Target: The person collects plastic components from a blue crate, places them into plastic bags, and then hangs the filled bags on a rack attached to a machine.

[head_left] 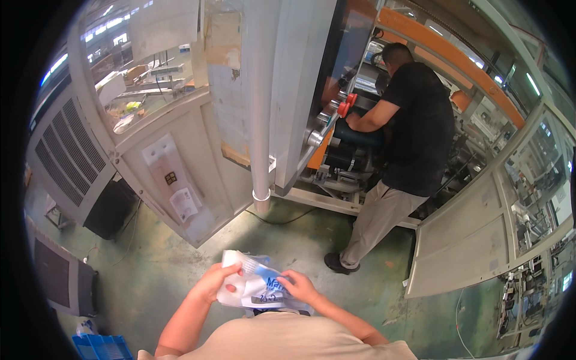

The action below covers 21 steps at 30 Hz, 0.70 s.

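Note:
Close in front of my body I hold a white-and-blue printed plastic bag (259, 287), which looks thin and flat, perhaps several layers together. My left hand (217, 281) grips its left side, with the thumb on top and a fingertip showing through or past the film. At the right side, my right hand (300, 288) has its bent fingers closed on the bag's edge. The bag's lower end is partly hidden against my light-coloured shirt.
A person in a dark shirt (423, 120) leans into an open machine with orange beams (450, 60) and red knobs (345, 107). An open panel door (468, 234) stands right; a cabinet panel (174, 174) left. A blue crate (102, 347) sits at lower left.

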### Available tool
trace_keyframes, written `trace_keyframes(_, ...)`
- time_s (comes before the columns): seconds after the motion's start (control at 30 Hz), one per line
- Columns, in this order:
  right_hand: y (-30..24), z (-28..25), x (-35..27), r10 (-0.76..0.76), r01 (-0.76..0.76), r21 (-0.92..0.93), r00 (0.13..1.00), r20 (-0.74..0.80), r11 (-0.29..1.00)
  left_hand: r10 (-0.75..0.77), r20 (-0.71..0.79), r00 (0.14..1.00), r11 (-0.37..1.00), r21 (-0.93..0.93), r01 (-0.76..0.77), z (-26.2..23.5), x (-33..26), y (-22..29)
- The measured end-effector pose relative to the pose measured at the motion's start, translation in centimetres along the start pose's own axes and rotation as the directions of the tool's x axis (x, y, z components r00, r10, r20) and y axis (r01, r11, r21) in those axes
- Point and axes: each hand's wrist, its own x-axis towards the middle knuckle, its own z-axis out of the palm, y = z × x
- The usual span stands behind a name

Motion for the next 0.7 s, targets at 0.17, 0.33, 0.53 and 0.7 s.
trace_keyframes(0.17,0.1,0.5,-0.8,-0.127,0.091,-0.191,0.975,-0.183,0.977,0.061,-0.081,0.995,0.991,-0.115,-0.071,0.1,-1.2,1.6)
trace_keyframes(0.33,3.5,0.6,-0.6,-0.108,0.037,-0.299,0.968,-0.225,0.954,0.089,-0.105,0.99,0.955,-0.272,-0.115,-0.2,-1.1,0.7)
trace_keyframes(0.53,7.2,-1.2,-1.7,0.088,-0.179,-0.303,0.953,-0.289,0.936,0.03,-0.178,0.984,0.875,-0.471,-0.112,-3.0,0.7,-2.6)
trace_keyframes(0.7,11.5,-2.4,-4.1,-0.078,-0.1,-0.399,0.91,-0.406,0.911,-0.035,-0.423,0.906,0.945,-0.308,-0.108,-4.7,1.8,-8.3)
